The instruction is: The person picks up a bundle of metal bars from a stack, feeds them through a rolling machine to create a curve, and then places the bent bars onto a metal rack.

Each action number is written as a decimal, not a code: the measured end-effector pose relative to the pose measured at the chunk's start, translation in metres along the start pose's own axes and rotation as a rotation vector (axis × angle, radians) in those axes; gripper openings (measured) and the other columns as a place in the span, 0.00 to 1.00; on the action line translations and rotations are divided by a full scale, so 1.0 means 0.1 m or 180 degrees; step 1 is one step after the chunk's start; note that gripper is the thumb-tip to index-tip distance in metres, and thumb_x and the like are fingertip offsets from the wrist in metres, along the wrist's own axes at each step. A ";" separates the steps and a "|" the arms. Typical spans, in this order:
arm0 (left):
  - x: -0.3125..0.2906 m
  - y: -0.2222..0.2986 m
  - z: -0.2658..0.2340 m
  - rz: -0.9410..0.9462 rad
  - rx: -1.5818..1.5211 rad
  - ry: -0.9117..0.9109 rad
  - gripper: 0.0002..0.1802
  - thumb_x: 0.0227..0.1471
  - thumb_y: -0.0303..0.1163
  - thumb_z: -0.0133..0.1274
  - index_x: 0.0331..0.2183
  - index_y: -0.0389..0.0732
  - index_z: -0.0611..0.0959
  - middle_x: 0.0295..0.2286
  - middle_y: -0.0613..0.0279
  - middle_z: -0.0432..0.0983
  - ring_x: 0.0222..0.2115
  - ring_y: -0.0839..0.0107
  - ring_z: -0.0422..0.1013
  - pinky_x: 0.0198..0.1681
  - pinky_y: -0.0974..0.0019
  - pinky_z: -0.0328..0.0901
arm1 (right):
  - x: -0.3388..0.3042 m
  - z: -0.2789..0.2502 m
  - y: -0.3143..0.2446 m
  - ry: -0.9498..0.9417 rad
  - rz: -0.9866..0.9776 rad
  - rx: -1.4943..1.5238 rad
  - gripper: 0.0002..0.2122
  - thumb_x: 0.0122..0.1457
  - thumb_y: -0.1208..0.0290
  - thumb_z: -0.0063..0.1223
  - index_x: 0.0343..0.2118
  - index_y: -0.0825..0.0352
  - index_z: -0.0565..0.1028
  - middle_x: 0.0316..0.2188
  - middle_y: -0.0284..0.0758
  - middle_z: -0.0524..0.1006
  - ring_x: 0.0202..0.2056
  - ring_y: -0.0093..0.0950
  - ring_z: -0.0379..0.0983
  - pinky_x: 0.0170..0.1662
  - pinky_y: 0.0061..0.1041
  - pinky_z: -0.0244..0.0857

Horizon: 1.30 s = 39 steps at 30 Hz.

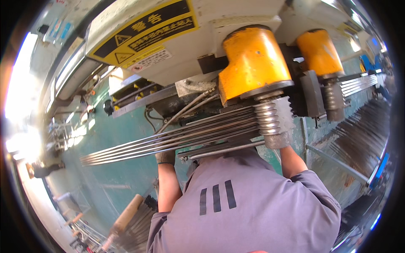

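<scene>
Several long thin metal bars point(168, 141) lie side by side across the machine, their bright ends fanned out toward the left. My left hand point(165, 157), in a greyish work glove, is at the near underside of these bars; its fingers are hidden behind them. My right forearm point(292, 162) reaches up behind a ribbed metal column point(270, 120) under an orange housing point(255, 61). That column and the machine hide my right hand, so any hold there cannot be made out. A spring-like coiled rod point(225, 150) runs close in front of my body.
A second orange housing point(320, 52) with a ribbed column stands at the right. Overhead hangs the pale machine body with a yellow-and-black warning label point(145, 29). Dark bars are piled on a rack point(358, 139) at the right; more bars point(135, 234) lie at lower left. Hoses point(185, 110) run behind.
</scene>
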<state>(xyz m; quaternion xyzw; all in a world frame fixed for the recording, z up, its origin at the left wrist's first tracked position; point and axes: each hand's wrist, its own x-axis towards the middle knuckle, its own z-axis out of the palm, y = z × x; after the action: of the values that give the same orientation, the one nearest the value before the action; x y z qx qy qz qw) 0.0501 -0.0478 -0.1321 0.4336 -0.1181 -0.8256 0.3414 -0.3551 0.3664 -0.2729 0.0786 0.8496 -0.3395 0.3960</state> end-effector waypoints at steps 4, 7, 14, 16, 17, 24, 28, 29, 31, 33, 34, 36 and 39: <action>0.14 0.06 -0.04 -0.0141 0.0342 -0.0150 0.25 0.66 0.51 0.51 0.55 0.46 0.82 0.52 0.55 0.81 0.53 0.50 0.75 0.53 0.44 0.72 | -0.36 0.20 0.28 0.0083 -0.0076 0.0056 0.14 0.63 0.62 0.60 0.39 0.69 0.85 0.26 0.34 0.83 0.26 0.25 0.76 0.33 0.30 0.70; 0.17 -0.02 0.04 -0.0319 0.0553 -0.0190 0.23 0.66 0.50 0.52 0.54 0.46 0.84 0.50 0.55 0.83 0.51 0.51 0.77 0.51 0.44 0.74 | -0.83 0.32 0.64 0.0217 0.0052 0.0265 0.15 0.62 0.61 0.61 0.38 0.70 0.85 0.26 0.34 0.83 0.26 0.25 0.76 0.35 0.30 0.71; 0.05 -0.15 -0.34 0.0041 0.2489 -0.1403 0.31 0.68 0.44 0.50 0.66 0.41 0.72 0.64 0.61 0.70 0.59 0.60 0.72 0.58 0.59 0.69 | -1.96 0.43 0.74 0.0578 0.0269 0.0590 0.14 0.64 0.63 0.62 0.39 0.73 0.83 0.28 0.33 0.82 0.29 0.24 0.76 0.33 0.27 0.69; 0.07 -0.05 -0.35 -0.0365 0.2415 -0.1643 0.32 0.69 0.41 0.47 0.69 0.41 0.67 0.69 0.61 0.63 0.63 0.62 0.67 0.61 0.60 0.66 | -2.15 0.43 0.75 0.0719 0.0020 0.0806 0.15 0.64 0.63 0.61 0.39 0.74 0.83 0.29 0.34 0.82 0.29 0.24 0.76 0.34 0.27 0.69; 0.07 -0.02 -0.35 -0.0620 0.1822 -0.1542 0.29 0.70 0.39 0.46 0.67 0.40 0.69 0.66 0.59 0.64 0.60 0.60 0.67 0.60 0.58 0.65 | -2.20 0.40 0.72 0.0898 -0.0120 0.0962 0.15 0.64 0.63 0.61 0.39 0.74 0.83 0.29 0.34 0.82 0.30 0.23 0.76 0.34 0.26 0.69; -0.16 0.51 -0.10 -0.0224 0.0523 -0.2202 0.18 0.69 0.38 0.42 0.53 0.39 0.75 0.50 0.46 0.72 0.48 0.54 0.66 0.55 0.50 0.62 | -2.23 -0.05 -0.58 0.1436 -0.1315 0.2586 0.14 0.68 0.67 0.59 0.48 0.75 0.82 0.36 0.37 0.84 0.36 0.25 0.82 0.43 0.25 0.76; -0.52 0.77 0.27 0.0148 0.0021 -0.1747 0.20 0.69 0.38 0.42 0.52 0.37 0.80 0.51 0.47 0.77 0.47 0.54 0.71 0.53 0.51 0.67 | -2.11 -0.35 -1.30 0.1419 -0.2245 0.3108 0.18 0.70 0.67 0.59 0.56 0.74 0.78 0.45 0.36 0.83 0.44 0.25 0.80 0.50 0.24 0.74; -0.57 0.80 0.29 0.0271 -0.0076 -0.1380 0.21 0.69 0.38 0.41 0.52 0.37 0.81 0.51 0.47 0.79 0.47 0.54 0.73 0.53 0.51 0.68 | -2.10 -0.38 -1.46 0.1437 -0.2317 0.3277 0.17 0.70 0.67 0.59 0.55 0.73 0.79 0.45 0.35 0.83 0.43 0.24 0.79 0.49 0.24 0.73; -0.85 0.85 0.43 0.0677 0.0120 -0.1254 0.24 0.68 0.37 0.41 0.56 0.34 0.80 0.52 0.47 0.80 0.52 0.52 0.74 0.58 0.48 0.68 | -2.36 -0.39 -1.90 0.1444 -0.2426 0.3607 0.16 0.70 0.69 0.58 0.55 0.72 0.79 0.44 0.32 0.83 0.42 0.23 0.76 0.47 0.23 0.71; -1.16 0.81 0.69 0.1001 0.0253 -0.0993 0.26 0.67 0.35 0.42 0.60 0.32 0.77 0.55 0.45 0.77 0.56 0.51 0.72 0.65 0.48 0.63 | -2.39 -0.43 -2.06 0.1403 -0.2300 0.3578 0.16 0.71 0.66 0.57 0.56 0.70 0.79 0.45 0.32 0.82 0.43 0.24 0.75 0.50 0.24 0.70; -1.06 0.82 0.64 0.1254 0.0432 -0.0953 0.29 0.62 0.30 0.37 0.61 0.31 0.76 0.58 0.44 0.76 0.60 0.48 0.71 0.65 0.44 0.65 | -2.39 -0.44 -2.11 0.1383 -0.2236 0.3560 0.17 0.72 0.65 0.56 0.56 0.69 0.79 0.45 0.31 0.81 0.44 0.24 0.75 0.51 0.25 0.70; -1.20 0.91 0.72 0.1209 0.0053 -0.1642 0.30 0.61 0.30 0.37 0.61 0.31 0.76 0.59 0.44 0.74 0.62 0.49 0.69 0.68 0.44 0.63 | -2.33 -0.43 -2.16 0.1257 -0.2129 0.3831 0.17 0.73 0.62 0.55 0.57 0.68 0.79 0.47 0.32 0.81 0.47 0.25 0.74 0.53 0.27 0.69; -1.30 1.14 0.80 0.1899 0.0415 -0.1749 0.28 0.66 0.34 0.41 0.62 0.30 0.74 0.59 0.44 0.74 0.62 0.50 0.69 0.67 0.46 0.62 | -2.41 -0.46 -2.26 0.1058 -0.1935 0.4127 0.19 0.74 0.58 0.53 0.57 0.68 0.78 0.50 0.34 0.79 0.51 0.28 0.72 0.56 0.32 0.67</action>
<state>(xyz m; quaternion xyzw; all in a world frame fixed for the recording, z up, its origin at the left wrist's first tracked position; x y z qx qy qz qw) 0.0899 -0.0540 0.0541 0.1645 -0.3775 -0.7662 0.4933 -0.3122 0.2579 0.0394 0.1083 0.5112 -0.8523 0.0243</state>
